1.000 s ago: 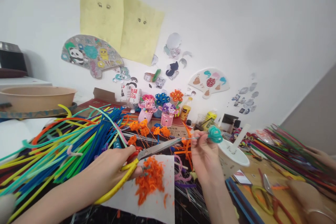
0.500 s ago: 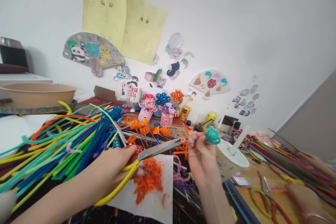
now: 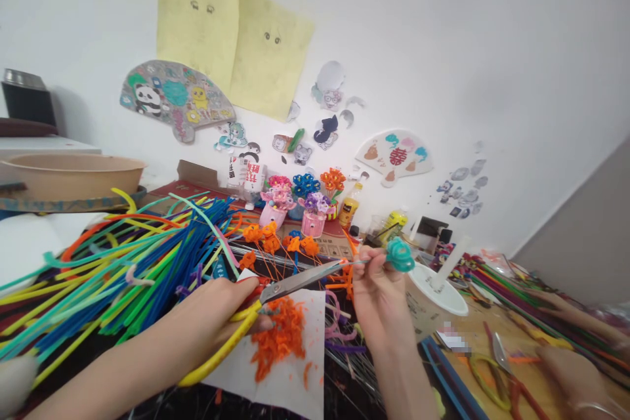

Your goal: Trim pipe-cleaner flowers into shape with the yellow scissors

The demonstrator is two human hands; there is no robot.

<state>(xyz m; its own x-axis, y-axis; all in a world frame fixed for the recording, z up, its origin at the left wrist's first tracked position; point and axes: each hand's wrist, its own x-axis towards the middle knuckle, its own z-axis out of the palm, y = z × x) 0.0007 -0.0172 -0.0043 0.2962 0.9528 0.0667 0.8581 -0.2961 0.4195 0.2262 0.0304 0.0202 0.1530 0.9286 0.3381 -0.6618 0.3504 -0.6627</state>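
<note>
My left hand (image 3: pixel 226 308) is wrapped round the handles of a pair of scissors (image 3: pixel 300 281), one yellow and one red. The narrow blades point right and look nearly closed, their tips by a thin stem. In my right hand (image 3: pixel 377 282) is a teal pipe-cleaner flower (image 3: pixel 399 256), pinched just below its curled head between thumb and fingers. Its stem runs left to the scissor tips; whether the blades touch it I cannot tell. Orange fuzz clippings (image 3: pixel 280 341) lie on white paper (image 3: pixel 295 397) beneath the scissors.
Many pipe cleaners (image 3: pixel 147 262) spread at left. Orange flowers (image 3: pixel 270 243) on stems lie behind, before potted flowers (image 3: pixel 314 210). A white-rimmed tub (image 3: pixel 443 298) stands beside my right hand. At right are another pair of scissors (image 3: pixel 502 354) and another person's hands (image 3: pixel 566 367).
The other person's farther hand has moved left over the pipe cleaners at right. My hands, the scissors and the teal flower stay almost where they were; the view has shifted slightly.
</note>
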